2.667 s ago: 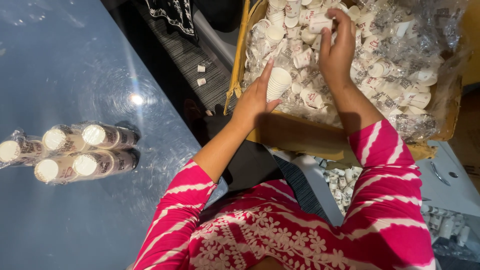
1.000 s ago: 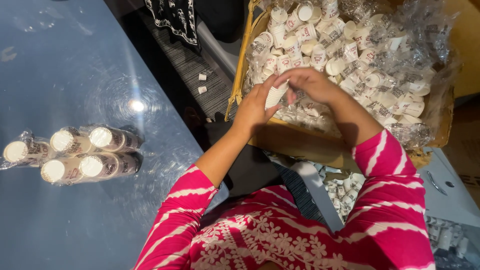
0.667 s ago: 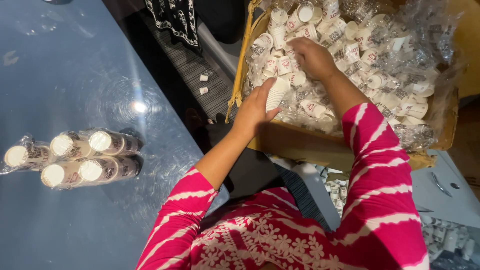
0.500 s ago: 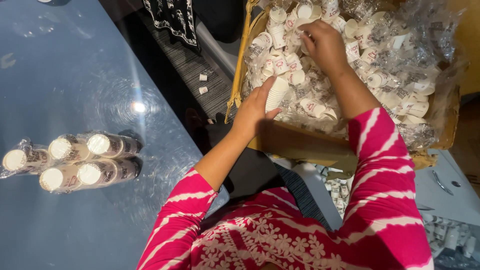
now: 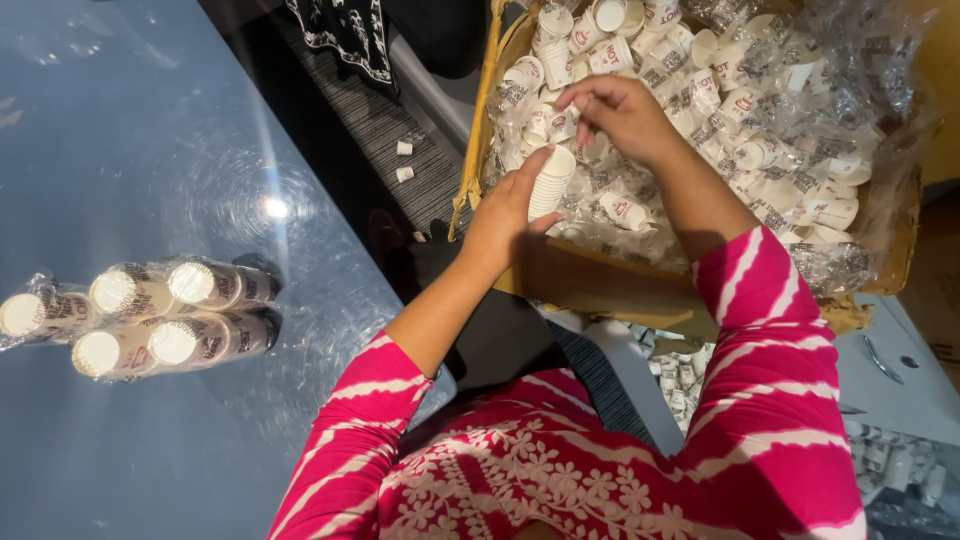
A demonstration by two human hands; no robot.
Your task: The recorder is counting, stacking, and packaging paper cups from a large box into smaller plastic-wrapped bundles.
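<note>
Left hand [image 5: 505, 205] grips stack of nested paper cups [image 5: 550, 183] | right hand [image 5: 615, 115] pinches 1 loose cup [image 5: 563, 125] above it | done: wrapped cup sleeves [image 5: 150, 320] on table [image 5: 130, 130] | left: cardboard box [image 5: 640, 290] brimming with loose cups

Five clear-wrapped stacks of white paper cups [image 5: 150, 320] lie side by side on the glossy blue-grey tabletop [image 5: 130, 130] at left. Two small white caps [image 5: 404, 160] sit on the dark striped floor [image 5: 380, 120] beyond.

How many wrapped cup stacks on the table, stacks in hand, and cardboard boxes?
Wrapped cup stacks on the blue table: 5
Cup stacks in the left hand: 1
Cardboard boxes of loose cups: 1
Total: 7
</note>
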